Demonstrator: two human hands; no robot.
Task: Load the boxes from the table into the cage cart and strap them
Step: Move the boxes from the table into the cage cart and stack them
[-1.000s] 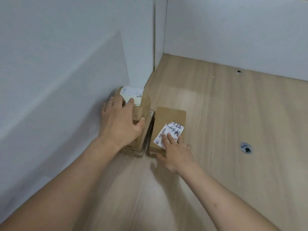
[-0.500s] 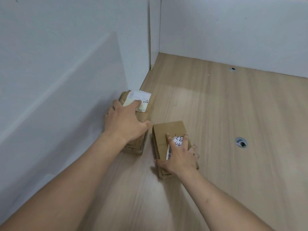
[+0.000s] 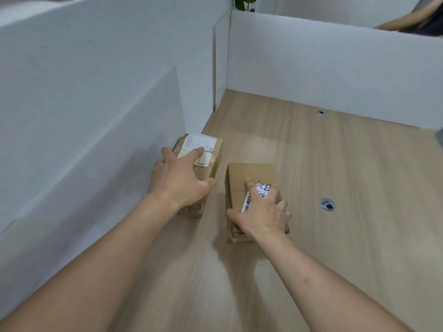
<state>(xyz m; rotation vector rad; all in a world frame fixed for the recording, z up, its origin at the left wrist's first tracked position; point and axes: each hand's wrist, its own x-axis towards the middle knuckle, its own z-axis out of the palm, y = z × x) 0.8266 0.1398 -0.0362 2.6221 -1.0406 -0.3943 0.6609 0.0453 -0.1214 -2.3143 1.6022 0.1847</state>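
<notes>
Two boxes lie side by side, left box (image 3: pixel 206 152) against the wall (image 3: pixel 96 116), right box (image 3: pixel 249 173) apart.

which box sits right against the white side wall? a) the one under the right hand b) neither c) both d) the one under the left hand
d: the box with the printed label under the left hand sits against the white side wall, while the box with the handwritten label under the right hand lies out on the wooden table.

the left box (image 3: pixel 203 161) sits tight against the white side panel (image 3: pixel 96 111), so no room on that side. a narrow gap separates it from the right box (image 3: pixel 251 180). the wooden surface (image 3: pixel 347 188) lies open rightward, up to the back panel (image 3: pixel 323 68).
</notes>
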